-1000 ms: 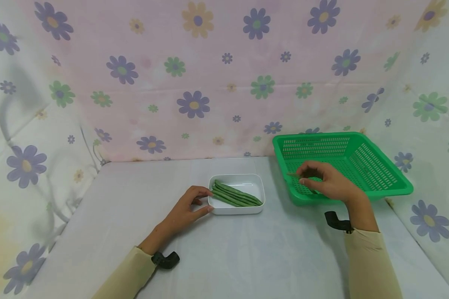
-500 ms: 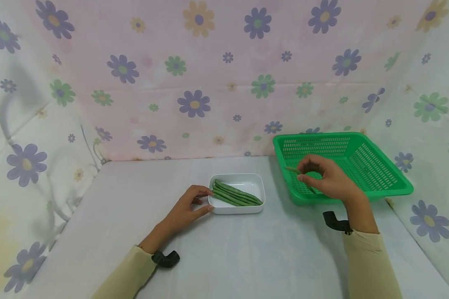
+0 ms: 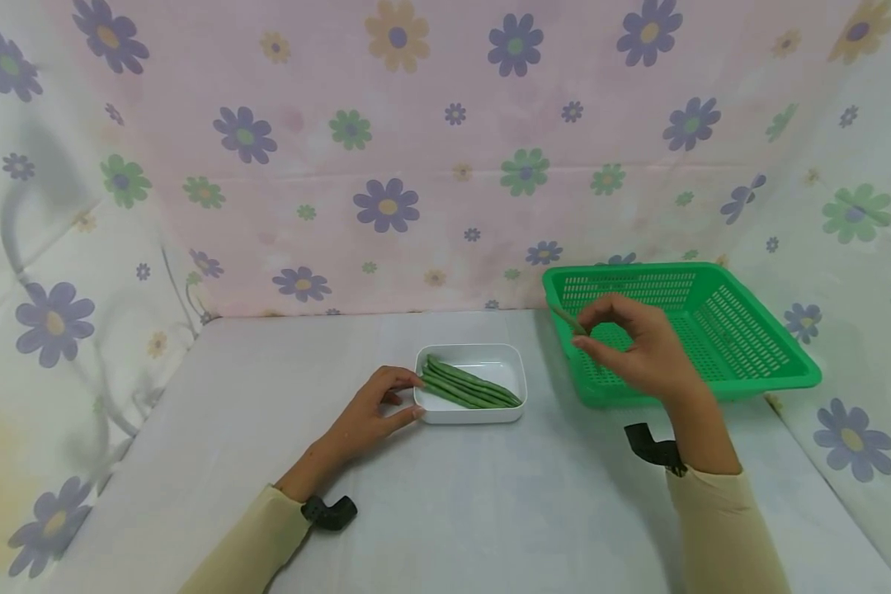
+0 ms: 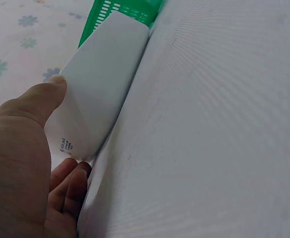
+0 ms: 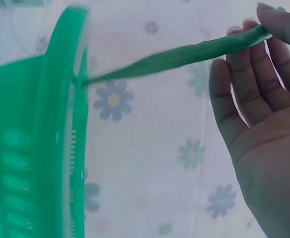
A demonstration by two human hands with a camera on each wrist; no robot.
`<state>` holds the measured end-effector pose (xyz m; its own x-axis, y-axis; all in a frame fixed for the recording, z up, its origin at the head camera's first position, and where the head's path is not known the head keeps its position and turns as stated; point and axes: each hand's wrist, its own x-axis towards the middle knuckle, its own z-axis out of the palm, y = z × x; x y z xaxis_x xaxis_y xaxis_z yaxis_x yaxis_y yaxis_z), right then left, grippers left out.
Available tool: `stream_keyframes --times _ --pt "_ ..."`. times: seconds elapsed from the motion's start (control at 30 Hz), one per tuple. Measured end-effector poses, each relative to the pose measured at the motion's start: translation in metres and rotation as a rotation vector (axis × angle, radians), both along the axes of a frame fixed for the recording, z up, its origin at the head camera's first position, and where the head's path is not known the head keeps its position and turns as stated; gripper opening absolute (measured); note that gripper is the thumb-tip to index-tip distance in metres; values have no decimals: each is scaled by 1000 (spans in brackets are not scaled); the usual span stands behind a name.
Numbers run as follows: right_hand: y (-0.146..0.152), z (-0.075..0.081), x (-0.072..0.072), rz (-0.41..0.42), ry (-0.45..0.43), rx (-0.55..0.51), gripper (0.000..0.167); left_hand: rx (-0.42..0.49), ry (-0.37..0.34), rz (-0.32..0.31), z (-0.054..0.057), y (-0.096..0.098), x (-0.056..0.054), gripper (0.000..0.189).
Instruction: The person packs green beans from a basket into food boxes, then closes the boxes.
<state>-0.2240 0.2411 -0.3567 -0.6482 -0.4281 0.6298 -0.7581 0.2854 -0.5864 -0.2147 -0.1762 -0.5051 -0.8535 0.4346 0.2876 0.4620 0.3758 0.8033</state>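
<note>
A small white rectangular dish (image 3: 483,417) stands mid-table, with several green beans (image 3: 468,386) lying side by side in it. At its left end my left hand (image 3: 367,412) holds it, thumb and fingertips spread along the rim and corner. In the left wrist view, the thumb (image 4: 55,91) touches the dish's wall (image 4: 103,74) near the top edge and the other fingers bend at the lower corner. Over the near left part of the green basket (image 3: 772,363), my right hand (image 3: 638,346) pinches one green bean (image 5: 184,55) by its end, between thumb and fingertips. The bean's tip points left.
The slotted basket sits at the back right, a little apart from the dish. A white cloth (image 3: 490,511) covers the table. Flowered curtains (image 3: 431,165) rise behind and along both sides. Each wrist wears a black camera mount (image 3: 329,513).
My right hand has moved slightly left and up with the green bean, whose free end now sits nearer the basket's left rim. The left hand and the dish have stayed put.
</note>
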Motion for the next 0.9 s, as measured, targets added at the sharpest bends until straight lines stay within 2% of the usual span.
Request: stream_keyframes --times 0.27,0.5,0.73,0.9 --pt "-19 0 1 -58 67 -27 38 -1 -4 4 1 1 0 38" --pt "-34 -2 0 -32 72 -71 35 -2 -6 14 0 1 0 37" --pt "-49 -8 0 -46 95 -78 31 3 9 18 -3 0 0 37" --pt "-59 -15 0 -42 96 -128 30 2 9 10 -4 1 0 38"
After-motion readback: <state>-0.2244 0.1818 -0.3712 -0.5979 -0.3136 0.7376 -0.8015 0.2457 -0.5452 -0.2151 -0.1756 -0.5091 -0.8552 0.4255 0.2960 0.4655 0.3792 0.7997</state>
